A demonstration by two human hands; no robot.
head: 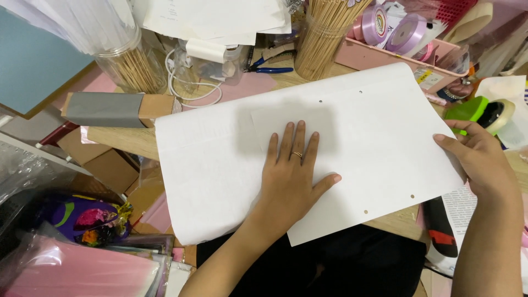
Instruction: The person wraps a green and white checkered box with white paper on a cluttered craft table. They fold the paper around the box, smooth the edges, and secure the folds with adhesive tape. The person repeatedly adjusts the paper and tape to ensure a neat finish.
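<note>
White paper sheet (352, 126), flat, hole-punched along edges

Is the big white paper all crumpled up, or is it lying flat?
Flat. The white paper lies spread over the desk, the left hand pressing down on its middle and the right hand at its right edge.

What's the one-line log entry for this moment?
left hand: flat on white paper | right hand: at paper's right edge | tape dispenser: nearby
</note>
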